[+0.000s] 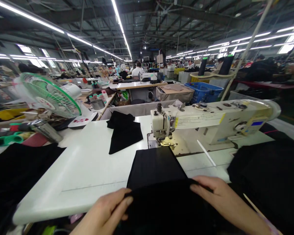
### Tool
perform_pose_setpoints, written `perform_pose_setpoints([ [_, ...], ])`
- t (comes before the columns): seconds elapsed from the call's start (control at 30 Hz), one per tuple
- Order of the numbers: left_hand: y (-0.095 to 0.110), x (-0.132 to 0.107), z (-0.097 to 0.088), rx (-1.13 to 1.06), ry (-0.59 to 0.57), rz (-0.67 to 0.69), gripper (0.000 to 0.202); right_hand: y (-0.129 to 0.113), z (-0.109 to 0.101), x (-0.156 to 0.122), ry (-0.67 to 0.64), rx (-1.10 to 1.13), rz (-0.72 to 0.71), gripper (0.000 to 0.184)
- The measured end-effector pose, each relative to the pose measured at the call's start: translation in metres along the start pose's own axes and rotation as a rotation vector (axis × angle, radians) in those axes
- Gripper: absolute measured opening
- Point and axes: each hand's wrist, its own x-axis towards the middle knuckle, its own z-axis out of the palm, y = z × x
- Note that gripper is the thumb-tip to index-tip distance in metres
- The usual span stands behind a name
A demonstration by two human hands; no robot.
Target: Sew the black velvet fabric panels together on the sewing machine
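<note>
Both hands [109, 209] in a pinch at opposite sides of black cloth [158, 169], smooth and straight-edged

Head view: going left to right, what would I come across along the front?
Silver cylindrical metal flask, bare left hand, black fabric panel held between both hands, bare right hand.

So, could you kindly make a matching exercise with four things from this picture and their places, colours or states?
Things
1. Fan
2. Plastic basket
3. Left hand and right hand
4. Sewing machine

Descriptions
A. Gripping a black cloth
B. Cream-coloured, with a paper strip along its arm
C. Green-rimmed, left of the white tabletop
D. Blue, beyond the machine

Pairs: 1-C, 2-D, 3-A, 4-B
</note>
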Motion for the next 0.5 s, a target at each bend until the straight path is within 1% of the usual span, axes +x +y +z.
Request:
perform_pose_setpoints([
  [0.03,0.0,0.018,-0.002,0.051,0.003,-0.01,0.03,0.006,0.007,0.014,0.042,-0.012,0.017,0.027],
  [0.1,-0.001,0.056,-0.004,0.208,0.091,-0.005,0.03,0.017,0.022,0.046,0.159,-0.081,0.014,0.028],
  [0.17,-0.005,0.094,-0.003,0.36,0.196,0.014,0.029,0.028,0.036,0.078,0.26,-0.136,0.002,0.019],
  [0.2,-0.007,0.111,-0.002,0.4,0.237,0.017,0.027,0.032,0.041,0.092,0.3,-0.153,-0.001,0.014],
  [0.27,-0.013,0.14,0.002,0.404,0.272,0.011,0.021,0.039,0.051,0.115,0.359,-0.18,0.012,0.009],
  [0.37,-0.021,0.168,0.005,0.335,0.25,0.004,0.018,0.048,0.059,0.134,0.419,-0.204,0.067,0.013],
  [0.43,-0.026,0.176,0.007,0.269,0.212,0.009,0.022,0.052,0.061,0.138,0.436,-0.192,0.097,0.014],
  [0.5,-0.028,0.176,0.009,0.192,0.193,0.029,0.025,0.053,0.061,0.136,0.438,-0.152,0.097,0.013],
])
